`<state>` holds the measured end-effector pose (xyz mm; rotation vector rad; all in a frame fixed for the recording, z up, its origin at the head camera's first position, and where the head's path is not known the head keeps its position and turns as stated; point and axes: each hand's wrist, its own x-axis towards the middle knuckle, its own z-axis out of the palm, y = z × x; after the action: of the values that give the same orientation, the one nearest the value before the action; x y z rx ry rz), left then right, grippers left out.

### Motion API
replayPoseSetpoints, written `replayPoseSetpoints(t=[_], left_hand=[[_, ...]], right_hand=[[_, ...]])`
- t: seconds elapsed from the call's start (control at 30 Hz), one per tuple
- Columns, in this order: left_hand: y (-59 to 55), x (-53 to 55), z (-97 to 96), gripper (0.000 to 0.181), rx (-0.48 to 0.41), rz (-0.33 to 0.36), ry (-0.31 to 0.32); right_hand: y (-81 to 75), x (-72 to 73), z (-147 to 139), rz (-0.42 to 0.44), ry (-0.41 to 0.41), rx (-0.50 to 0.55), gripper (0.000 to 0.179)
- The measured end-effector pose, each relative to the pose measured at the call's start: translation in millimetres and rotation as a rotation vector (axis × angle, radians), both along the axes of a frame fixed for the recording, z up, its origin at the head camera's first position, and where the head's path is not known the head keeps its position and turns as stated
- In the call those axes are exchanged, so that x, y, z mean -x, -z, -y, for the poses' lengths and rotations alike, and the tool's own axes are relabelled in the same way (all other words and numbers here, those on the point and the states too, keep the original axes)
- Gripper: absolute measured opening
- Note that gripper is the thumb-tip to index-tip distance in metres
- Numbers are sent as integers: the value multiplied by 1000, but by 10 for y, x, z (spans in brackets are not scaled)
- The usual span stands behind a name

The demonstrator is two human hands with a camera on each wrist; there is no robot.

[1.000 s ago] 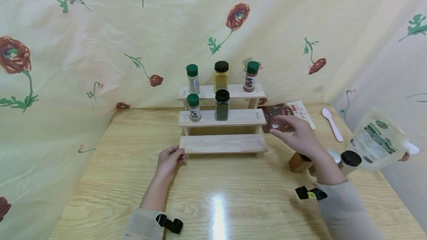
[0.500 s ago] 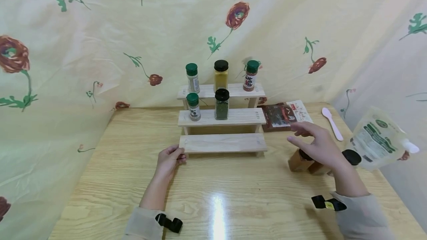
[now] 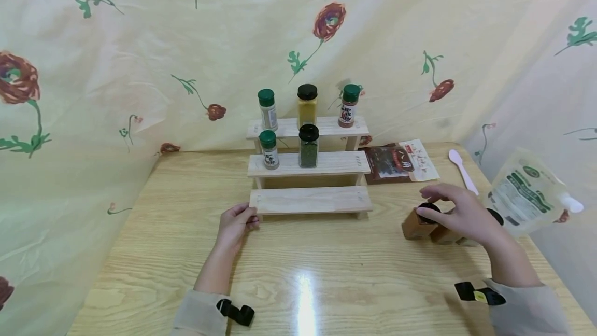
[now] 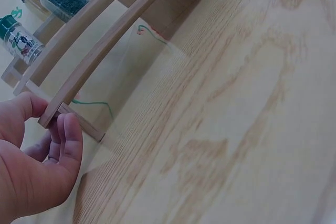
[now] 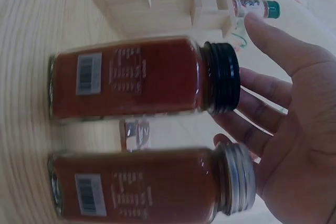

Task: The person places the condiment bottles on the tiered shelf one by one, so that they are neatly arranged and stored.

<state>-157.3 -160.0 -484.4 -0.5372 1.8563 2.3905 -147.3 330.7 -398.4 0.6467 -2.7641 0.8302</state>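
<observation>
A three-step wooden spice rack [image 3: 311, 200] stands at the back of the table. My left hand [image 3: 235, 227] pinches the left end of its lowest board between thumb and fingers. At the right, my right hand [image 3: 466, 217] reaches over the black cap of a reddish-brown spice jar [image 5: 131, 77], thumb and fingers spread around that cap. A second brown jar with a silver cap [image 5: 142, 187] stands beside it, partly hidden by the hand in the head view. Behind them a further black-capped jar [image 3: 495, 216] is mostly covered by my right hand.
Three jars, one a yellow jar [image 3: 307, 112], occupy the top board; a green-herb jar [image 3: 309, 153] and a green-capped shaker [image 3: 270, 158] the middle one. Right of the rack lie seasoning packets [image 3: 396, 162], a pink spoon [image 3: 463, 171] and a spouted pouch [image 3: 522, 193].
My right hand has moved right and toward the front, from over the packets to the black-capped brown jar, uncovering the packets. My left hand has stayed on the rack.
</observation>
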Motion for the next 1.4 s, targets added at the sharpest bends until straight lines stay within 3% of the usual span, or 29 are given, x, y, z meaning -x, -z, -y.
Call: replayPoseSetpoints(t=[0.23, 0.47, 0.67, 0.87, 1.13, 1.4], left_hand=[[4, -4, 6, 43, 3, 6, 2], [12, -9, 3, 42, 13, 3, 7], [36, -7, 0, 41, 11, 5, -4], [41, 4, -2, 38, 5, 0, -8], [24, -1, 2, 39, -1, 4, -5], [18, -6, 12, 37, -2, 12, 0]], right_hand=[[23, -49, -71, 131, -25, 25, 39], [37, -44, -140, 170, -38, 3, 47], [86, -57, -170, 175, -37, -5, 43], [116, -67, -153, 120, -16, -22, 38], [161, -62, -125, -13, 36, -13, 36], [96, -11, -99, -120, 88, 50, 35]])
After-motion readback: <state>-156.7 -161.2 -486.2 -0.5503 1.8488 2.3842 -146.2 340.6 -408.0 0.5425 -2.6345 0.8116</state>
